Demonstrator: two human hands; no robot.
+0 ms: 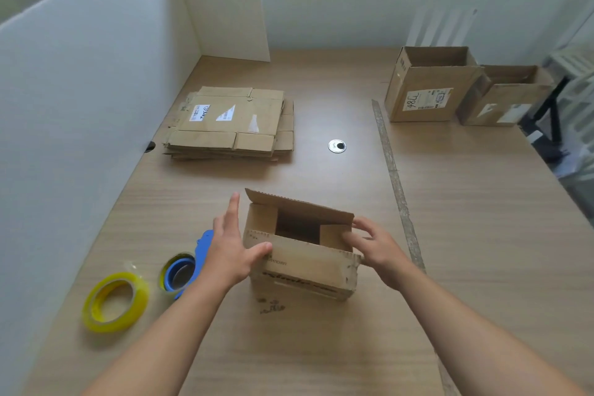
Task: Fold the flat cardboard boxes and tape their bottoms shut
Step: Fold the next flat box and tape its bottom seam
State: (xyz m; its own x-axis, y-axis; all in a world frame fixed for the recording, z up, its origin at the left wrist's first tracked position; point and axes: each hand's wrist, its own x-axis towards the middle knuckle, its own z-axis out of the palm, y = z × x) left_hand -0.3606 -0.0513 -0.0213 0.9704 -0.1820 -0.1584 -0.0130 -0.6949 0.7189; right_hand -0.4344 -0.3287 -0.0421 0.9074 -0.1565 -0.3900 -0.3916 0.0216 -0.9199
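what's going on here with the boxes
A person is folding up a box on the table. The left hand lies flat against its left side and the right hand pushes in the right end flap. The long flaps are not closed. Tape lies left, a flat stack behind.

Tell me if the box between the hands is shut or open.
Open: on the cardboard box the far flap stands up and side flaps leave a dark gap.
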